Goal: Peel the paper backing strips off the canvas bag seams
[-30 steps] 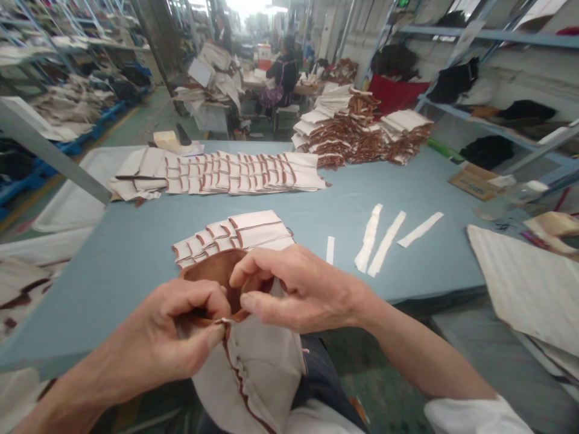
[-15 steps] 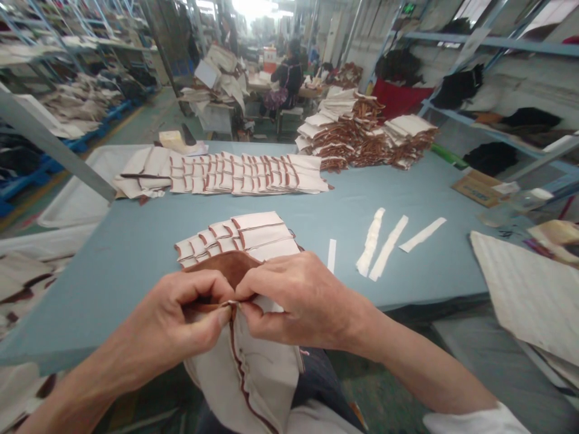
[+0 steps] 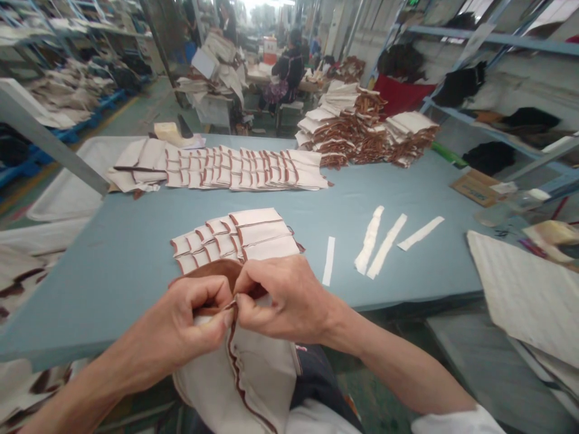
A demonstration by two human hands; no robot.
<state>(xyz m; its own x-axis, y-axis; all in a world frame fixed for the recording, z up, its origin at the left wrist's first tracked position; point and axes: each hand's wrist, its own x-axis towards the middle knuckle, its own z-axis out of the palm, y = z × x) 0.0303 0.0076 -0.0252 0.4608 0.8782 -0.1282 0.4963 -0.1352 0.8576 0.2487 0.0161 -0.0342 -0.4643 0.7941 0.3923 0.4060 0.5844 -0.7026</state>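
Observation:
A cream fabric piece (image 3: 257, 374) with brown lining and a brown-edged seam hangs over my lap. My left hand (image 3: 199, 316) pinches its upper edge at the seam, thumb against fingers. Right beside it, my right hand (image 3: 283, 298) grips the same edge, its fingertips almost touching the left thumb. The fabric's brown inside shows behind both hands. Just beyond lies a fanned stack of cream pieces (image 3: 266, 232) with brown edges, on the blue-grey table (image 3: 389, 187).
Several pale strips (image 3: 386, 246) lie right of the stack. Across the back sit a long row of sewn pieces (image 3: 244, 169) and a tall brown-and-cream pile (image 3: 335, 126). A cardboard box (image 3: 479, 187) is at the right edge. A person (image 3: 289, 69) sits farther back.
Both hands keep hold of the seam edge. The left hand has shifted slightly right and down along with the view; the right fingers are bent a little more tightly at the edge.

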